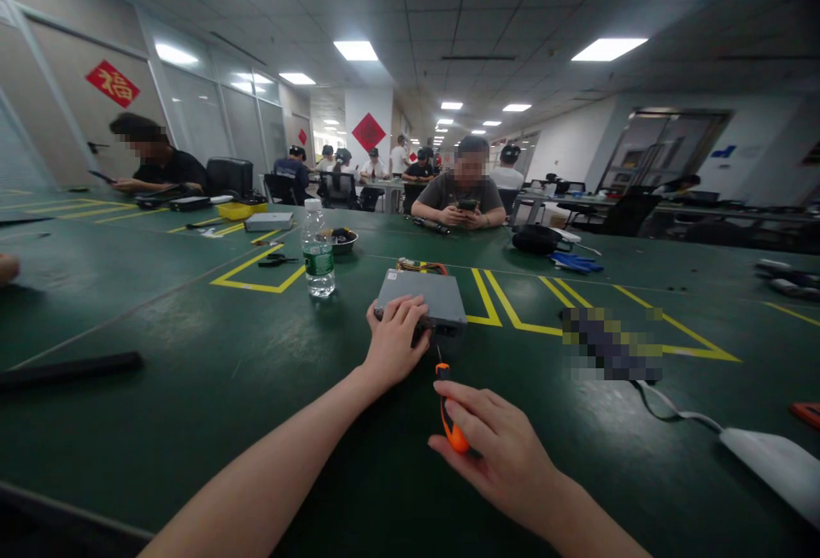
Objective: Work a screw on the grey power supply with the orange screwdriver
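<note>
A grey metal power supply unit [432,291] lies flat on the green table in front of me, its bundle of coloured wires [423,267] at the far side. Over its near left corner my left hand [401,331] is wrapped, fingers on the top and thumb at the front face. My right hand [487,434] pinches the orange and black handle of a screwdriver [455,434]. The thin shaft points away from me at the near face of the unit. Whether the tip touches a screw is too small to tell.
A water bottle [319,255] stands left of the unit, with a metal bowl [344,241] behind it. Black pliers [277,260] lie farther left. Blue gloves [576,262] and a white power strip [772,464] are to the right. Across the table a person [462,190] holds a phone.
</note>
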`<state>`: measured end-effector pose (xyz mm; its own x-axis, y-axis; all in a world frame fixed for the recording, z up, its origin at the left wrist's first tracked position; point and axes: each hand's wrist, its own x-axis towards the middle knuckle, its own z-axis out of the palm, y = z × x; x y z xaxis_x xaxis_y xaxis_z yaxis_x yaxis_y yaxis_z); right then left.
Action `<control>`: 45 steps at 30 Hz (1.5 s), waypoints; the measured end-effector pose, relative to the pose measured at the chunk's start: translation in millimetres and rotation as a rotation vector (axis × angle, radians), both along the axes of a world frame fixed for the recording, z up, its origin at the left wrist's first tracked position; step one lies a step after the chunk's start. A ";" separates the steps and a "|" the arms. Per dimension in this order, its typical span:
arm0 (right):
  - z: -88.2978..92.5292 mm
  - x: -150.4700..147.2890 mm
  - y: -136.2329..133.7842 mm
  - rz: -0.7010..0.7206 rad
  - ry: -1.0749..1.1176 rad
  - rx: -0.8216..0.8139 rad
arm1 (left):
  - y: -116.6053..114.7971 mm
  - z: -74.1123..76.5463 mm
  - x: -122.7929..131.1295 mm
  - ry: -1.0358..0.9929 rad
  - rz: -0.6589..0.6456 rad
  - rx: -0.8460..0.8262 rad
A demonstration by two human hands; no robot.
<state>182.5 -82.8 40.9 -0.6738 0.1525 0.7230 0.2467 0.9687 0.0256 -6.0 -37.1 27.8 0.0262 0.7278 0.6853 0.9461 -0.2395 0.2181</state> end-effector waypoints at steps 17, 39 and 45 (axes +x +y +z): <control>1.6 -5.7 -6.4 0.012 -0.158 -0.101 | -0.2 -1.4 -1.1 -0.003 -0.013 0.005; 6.2 1.3 -10.5 -0.025 -0.159 -0.204 | -0.4 -0.1 0.8 -0.008 0.005 -0.017; 5.3 -3.8 -11.3 -0.034 -0.217 -0.086 | -0.2 0.5 0.9 -0.006 0.019 -0.009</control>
<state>178.8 -94.1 46.3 -0.8054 0.2331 0.5450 0.2774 0.9608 -0.0009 -5.1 -37.3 28.3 0.0085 0.7342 0.6788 0.9492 -0.2195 0.2256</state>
